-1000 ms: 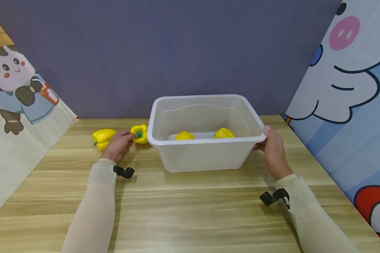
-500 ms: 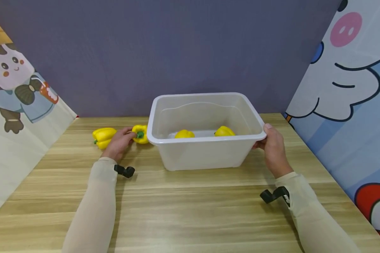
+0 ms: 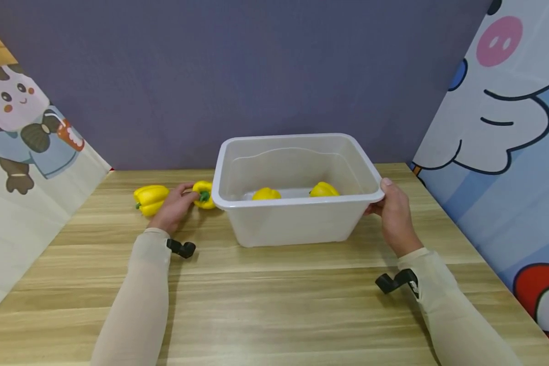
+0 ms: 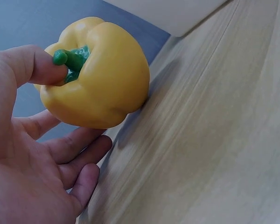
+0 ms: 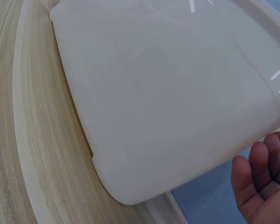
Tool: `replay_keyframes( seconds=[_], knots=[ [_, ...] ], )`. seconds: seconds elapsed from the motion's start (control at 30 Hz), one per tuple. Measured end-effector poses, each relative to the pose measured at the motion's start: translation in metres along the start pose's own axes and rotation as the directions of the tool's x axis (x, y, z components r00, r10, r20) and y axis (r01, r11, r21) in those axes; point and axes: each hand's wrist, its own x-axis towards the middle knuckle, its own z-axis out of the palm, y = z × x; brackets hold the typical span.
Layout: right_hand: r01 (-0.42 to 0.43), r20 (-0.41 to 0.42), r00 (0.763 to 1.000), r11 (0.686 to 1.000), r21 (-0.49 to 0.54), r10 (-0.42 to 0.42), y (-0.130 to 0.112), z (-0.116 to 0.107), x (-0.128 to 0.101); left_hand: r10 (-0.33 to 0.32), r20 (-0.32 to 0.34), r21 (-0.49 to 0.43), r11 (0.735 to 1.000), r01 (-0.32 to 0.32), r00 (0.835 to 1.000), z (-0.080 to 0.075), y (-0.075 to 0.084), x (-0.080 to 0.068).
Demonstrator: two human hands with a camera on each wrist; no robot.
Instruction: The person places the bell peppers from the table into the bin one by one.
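Lobed yellow pepper (image 4: 113, 77), smooth, stubby green stem (image 4: 74, 61), seemingly touching tabletop (image 4: 214, 130)

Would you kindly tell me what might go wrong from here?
The yellow pepper might slip from the left hand, as the thumb presses near the stem and some fingers seem clear of it. Lifted straight up, it could knock the bin's rim, close beside it. The right hand holds only one end of the white bin, so a tug might shift it.

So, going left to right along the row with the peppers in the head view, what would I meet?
Loose yellow pepper, left grip, held yellow pepper, white bin with two yellow peppers inside, right grip.
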Motion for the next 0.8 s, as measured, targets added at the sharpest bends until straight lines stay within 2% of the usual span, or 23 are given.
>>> replay_keyframes(
  seconds=[0.2,0.4,0.8],
  knots=[
    [-0.007,0.007,1.000,1.000,-0.007,0.007,-0.0013,0.0004,-0.0004,-0.007,0.013,-0.004,1.000,0.007,1.000,0.0002,-0.0008,0.0007],
    [-0.001,0.009,1.000,1.000,-0.022,0.001,-0.0011,0.0006,-0.0008,0.007,0.039,0.037,0.999,-0.009,0.999,-0.0016,-0.0009,0.0020],
    [-0.003,-0.009,1.000,1.000,-0.002,0.003,-0.0031,0.0007,-0.0013,0.017,0.121,0.091,0.995,-0.028,0.992,-0.0044,0.0017,0.0005]
  ],
)
